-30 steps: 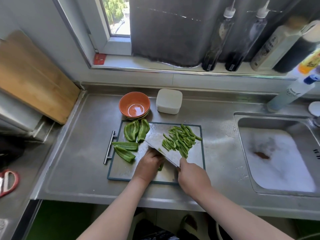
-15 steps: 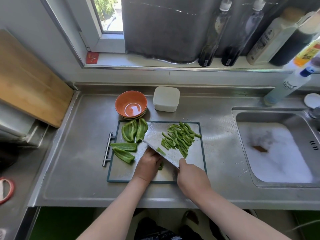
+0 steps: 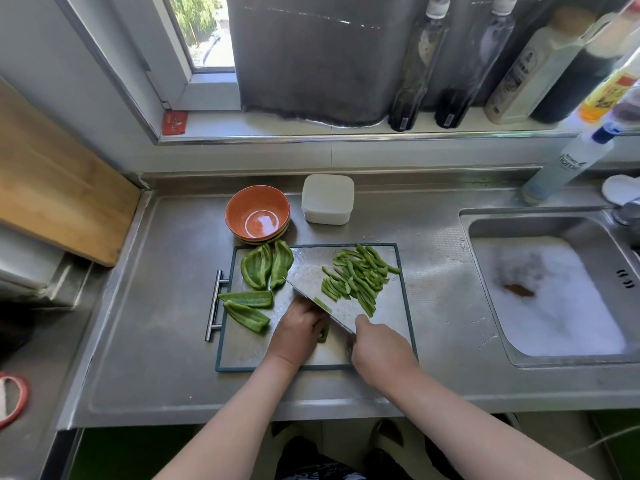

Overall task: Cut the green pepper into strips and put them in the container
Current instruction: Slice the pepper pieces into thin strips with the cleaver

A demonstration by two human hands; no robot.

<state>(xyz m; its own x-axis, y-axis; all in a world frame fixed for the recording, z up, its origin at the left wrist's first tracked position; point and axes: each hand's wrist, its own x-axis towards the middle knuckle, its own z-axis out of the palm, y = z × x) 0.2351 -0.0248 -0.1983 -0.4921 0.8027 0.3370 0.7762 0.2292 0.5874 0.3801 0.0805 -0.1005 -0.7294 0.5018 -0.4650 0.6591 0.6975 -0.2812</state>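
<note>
Strips lie piled; four pepper slabs are uncut. Left hand pins a pepper piece; right hand grips the cleaver.

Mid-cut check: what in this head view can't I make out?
The green pepper piece being cut: head view, mostly under the left hand and steel knife; remaining length unclear.
The knife handle: head view, wrapped by the right hand.
The white lidded plastic container: lid hides contents.
The red looped object: cut off by left edge.

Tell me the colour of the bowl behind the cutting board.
The bowl is orange inside, clearest in the head view.
</note>
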